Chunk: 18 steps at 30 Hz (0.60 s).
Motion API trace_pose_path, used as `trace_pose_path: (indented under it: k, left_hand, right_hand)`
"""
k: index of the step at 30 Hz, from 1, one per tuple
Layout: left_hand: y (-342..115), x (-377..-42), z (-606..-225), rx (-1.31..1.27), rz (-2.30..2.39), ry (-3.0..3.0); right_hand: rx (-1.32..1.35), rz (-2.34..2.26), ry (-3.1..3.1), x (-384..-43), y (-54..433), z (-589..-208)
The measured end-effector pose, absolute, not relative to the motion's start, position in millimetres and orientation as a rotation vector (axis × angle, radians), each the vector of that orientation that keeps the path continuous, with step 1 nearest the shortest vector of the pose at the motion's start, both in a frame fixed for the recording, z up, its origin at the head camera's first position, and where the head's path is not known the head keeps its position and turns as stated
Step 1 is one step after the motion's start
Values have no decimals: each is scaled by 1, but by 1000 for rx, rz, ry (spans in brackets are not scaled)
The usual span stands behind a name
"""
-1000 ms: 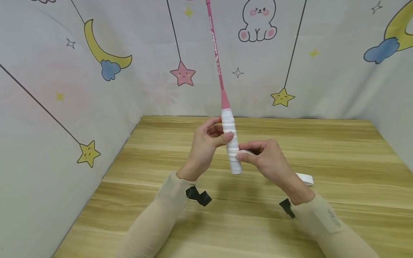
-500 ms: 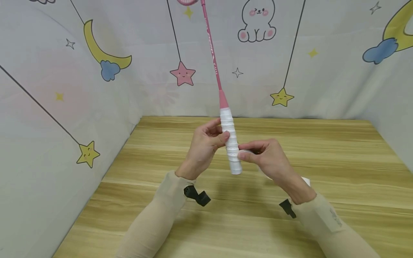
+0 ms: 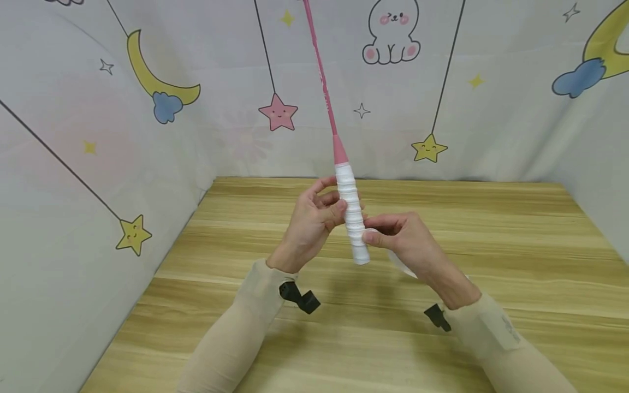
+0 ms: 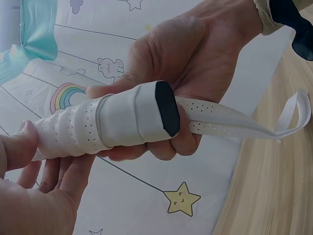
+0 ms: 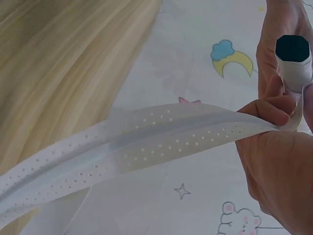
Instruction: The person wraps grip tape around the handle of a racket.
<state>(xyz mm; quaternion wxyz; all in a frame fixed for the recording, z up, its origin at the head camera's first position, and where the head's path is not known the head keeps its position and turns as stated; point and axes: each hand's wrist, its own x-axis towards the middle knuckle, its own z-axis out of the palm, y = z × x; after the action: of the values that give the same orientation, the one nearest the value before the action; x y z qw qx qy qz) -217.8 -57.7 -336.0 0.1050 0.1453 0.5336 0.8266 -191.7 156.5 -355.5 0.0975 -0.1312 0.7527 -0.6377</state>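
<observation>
The right hand (image 3: 417,248) pinches the white tape (image 5: 164,139) just beside the racket handle (image 3: 354,214), which the left hand (image 3: 312,226) grips higher up, above the bench (image 3: 344,344); how firmly, I can't quite tell from here. Should the pinch slacken, the tape could slip and loosen.

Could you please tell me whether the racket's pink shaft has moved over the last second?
Yes, slightly: in the head view, the pink shaft has shifted toward the picture's left, closer to the pink star printed on the backdrop.
</observation>
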Motion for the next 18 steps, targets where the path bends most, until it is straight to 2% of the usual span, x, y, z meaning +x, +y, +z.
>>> trace_pose_path:
  k: [11,18]
  left_hand:
    - [-58,-213,-335,586,2440,1562]
    - [-51,-213,-335,512,2297,2091]
  right_hand:
    - [-367,-1924,2247,-189,155,-354]
    - [-349,-1905,2294,-190,155,-356]
